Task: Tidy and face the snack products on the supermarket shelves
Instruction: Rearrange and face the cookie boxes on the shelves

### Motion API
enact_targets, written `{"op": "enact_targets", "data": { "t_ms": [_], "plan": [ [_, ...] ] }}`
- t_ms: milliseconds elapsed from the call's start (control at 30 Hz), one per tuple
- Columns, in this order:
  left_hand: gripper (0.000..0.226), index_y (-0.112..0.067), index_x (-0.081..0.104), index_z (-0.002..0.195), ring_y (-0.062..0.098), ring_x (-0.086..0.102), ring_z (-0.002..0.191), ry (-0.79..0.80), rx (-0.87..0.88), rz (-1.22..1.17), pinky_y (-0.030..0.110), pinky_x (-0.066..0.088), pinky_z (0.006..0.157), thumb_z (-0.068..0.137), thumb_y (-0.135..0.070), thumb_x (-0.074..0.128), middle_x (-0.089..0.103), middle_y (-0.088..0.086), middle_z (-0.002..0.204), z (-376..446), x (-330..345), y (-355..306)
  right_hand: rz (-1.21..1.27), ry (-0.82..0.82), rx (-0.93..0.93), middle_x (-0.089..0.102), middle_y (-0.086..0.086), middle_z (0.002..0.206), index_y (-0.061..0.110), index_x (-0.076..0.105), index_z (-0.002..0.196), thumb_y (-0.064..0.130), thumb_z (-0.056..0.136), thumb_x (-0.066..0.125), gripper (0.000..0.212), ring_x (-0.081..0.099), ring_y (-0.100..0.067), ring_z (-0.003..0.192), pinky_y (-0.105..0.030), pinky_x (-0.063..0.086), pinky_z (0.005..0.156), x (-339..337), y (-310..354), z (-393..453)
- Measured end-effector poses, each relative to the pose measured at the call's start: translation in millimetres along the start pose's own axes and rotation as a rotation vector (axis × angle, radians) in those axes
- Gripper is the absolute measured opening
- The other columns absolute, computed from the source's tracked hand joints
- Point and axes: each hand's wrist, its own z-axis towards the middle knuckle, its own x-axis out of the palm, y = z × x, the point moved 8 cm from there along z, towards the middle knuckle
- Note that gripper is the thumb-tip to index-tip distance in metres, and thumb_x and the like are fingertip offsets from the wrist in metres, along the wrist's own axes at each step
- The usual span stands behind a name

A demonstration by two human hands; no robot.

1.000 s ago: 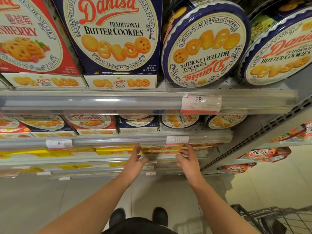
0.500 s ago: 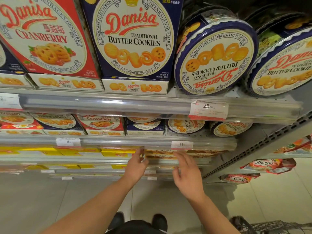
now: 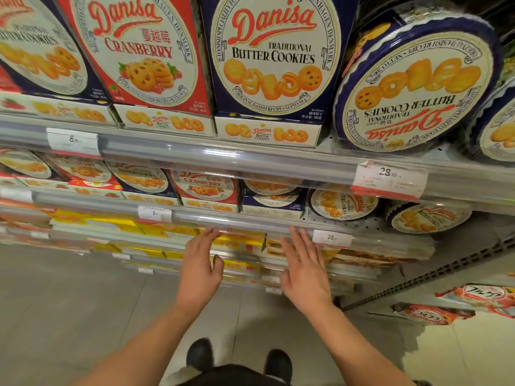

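On the top shelf stand three tall boxes: one red cranberry box [image 3: 139, 51] and two blue butter cookie boxes [image 3: 274, 54], and beside them two round blue tins [image 3: 415, 84], the second one cut by the frame edge. On the shelf below two more round tins [image 3: 344, 204] are visible. Four price tags [image 3: 388, 176] hang on the shelf rails. Two hands [image 3: 199, 270] reach forward, and two black shoes [image 3: 199, 355] stand on the floor
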Motion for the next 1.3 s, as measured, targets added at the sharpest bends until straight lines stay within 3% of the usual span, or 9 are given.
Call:
{"op": "enact_targets", "data": {
  "t_ms": [267, 433, 533, 700, 867, 967, 1033, 1167, 1300],
  "plan": [
    [0.099, -0.020, 0.014, 0.164, 0.036, 0.009, 0.157, 0.145, 0.085, 0.419, 0.057, 0.026, 0.123, 0.085, -0.026, 0.073, 0.010, 0.010, 0.171, 11.8, -8.7, 48.9, 0.100, 0.042, 0.127, 0.003, -0.001, 0.171, 0.019, 0.029, 0.159, 0.027, 0.095, 0.055, 0.069, -0.008, -0.021, 0.157, -0.042, 0.012, 0.128, -0.2, 13.9, 4.7],
    [0.102, -0.024, 0.012, 0.164, 0.036, 0.001, 0.157, 0.236, 0.126, 0.503, 0.060, 0.028, 0.120, 0.084, -0.032, 0.075, -0.007, 0.007, 0.172, 14.5, -4.8, 67.8, 0.343, -0.092, 0.245, 0.034, -0.010, 0.160, 0.019, 0.040, 0.152, 0.016, 0.089, 0.066, 0.068, 0.028, -0.030, 0.150, -0.047, 0.043, 0.114, -30.7, 32.8, 10.9],
    [0.097, -0.024, 0.017, 0.164, 0.036, 0.006, 0.157, 0.264, 0.152, 0.518, 0.058, 0.029, 0.121, 0.085, -0.034, 0.072, -0.005, 0.007, 0.172, 16.6, -8.0, 71.2, 0.359, -0.284, 0.306, 0.038, -0.014, 0.158, 0.012, 0.045, 0.149, 0.010, 0.089, 0.068, 0.064, 0.039, -0.032, 0.143, -0.041, 0.044, 0.111, -67.5, 40.9, 11.7],
    [0.100, -0.021, 0.015, 0.164, 0.039, 0.023, 0.152, 0.264, 0.176, 0.522, 0.057, 0.029, 0.120, 0.083, -0.038, 0.070, 0.015, 0.010, 0.170, 23.3, -15.1, 66.5, 0.222, -0.496, 0.261, 0.031, -0.018, 0.159, 0.008, 0.033, 0.154, 0.011, 0.090, 0.065, 0.071, 0.030, -0.038, 0.147, -0.050, 0.038, 0.116, -130.8, 61.1, 31.6],
    [0.095, -0.018, 0.023, 0.161, 0.045, 0.022, 0.149, 0.267, 0.117, 0.519, 0.059, 0.027, 0.120, 0.083, -0.048, 0.069, 0.028, 0.019, 0.161, 32.2, -12.4, 46.5, -0.058, -0.578, 0.183, 0.056, -0.026, 0.120, -0.004, 0.048, 0.135, 0.016, 0.086, 0.067, 0.056, 0.052, -0.045, 0.111, -0.053, 0.050, 0.093, -160.5, 63.6, 56.4],
    [0.102, -0.017, 0.013, 0.163, 0.043, 0.012, 0.154, 0.289, 0.121, 0.570, 0.058, 0.021, 0.123, 0.085, -0.054, 0.067, 0.020, 0.019, 0.165, 31.4, -9.9, 45.0, -0.188, -0.484, 0.210, 0.065, -0.026, 0.082, -0.007, 0.064, 0.100, 0.015, 0.079, 0.079, 0.033, 0.064, -0.044, 0.077, -0.046, 0.054, 0.069, -164.5, 59.3, 71.0],
    [0.105, -0.017, 0.003, 0.164, 0.042, 0.004, 0.156, 0.297, 0.134, 0.601, 0.058, 0.019, 0.124, 0.087, -0.055, 0.064, 0.012, 0.017, 0.168, 30.2, -9.5, 46.0, -0.267, -0.403, 0.216, 0.063, -0.021, 0.064, -0.002, 0.066, 0.079, 0.018, 0.076, 0.082, 0.025, 0.062, -0.037, 0.057, -0.039, 0.052, 0.057, -166.4, 59.8, 77.6],
    [0.104, -0.018, -0.009, 0.162, 0.041, -0.006, 0.156, 0.314, 0.114, 0.624, 0.057, 0.017, 0.125, 0.092, -0.052, 0.059, 0.000, 0.015, 0.169, 29.4, -8.6, 42.1, -0.273, -0.286, 0.219, 0.061, -0.016, 0.057, 0.004, 0.068, 0.070, 0.026, 0.086, 0.067, 0.027, 0.057, -0.029, 0.048, -0.035, 0.049, 0.052, -157.4, 50.1, 87.3],
    [0.103, -0.018, -0.009, 0.162, 0.041, -0.008, 0.156, 0.323, 0.093, 0.620, 0.057, 0.021, 0.124, 0.091, -0.048, 0.060, -0.002, 0.016, 0.169, 28.3, -7.9, 40.3, -0.226, -0.323, 0.164, 0.050, -0.009, 0.042, 0.007, 0.060, 0.053, 0.028, 0.083, 0.057, 0.036, 0.042, -0.020, 0.035, -0.024, 0.033, 0.047, -158.9, 44.4, 94.8]
  ]
}}
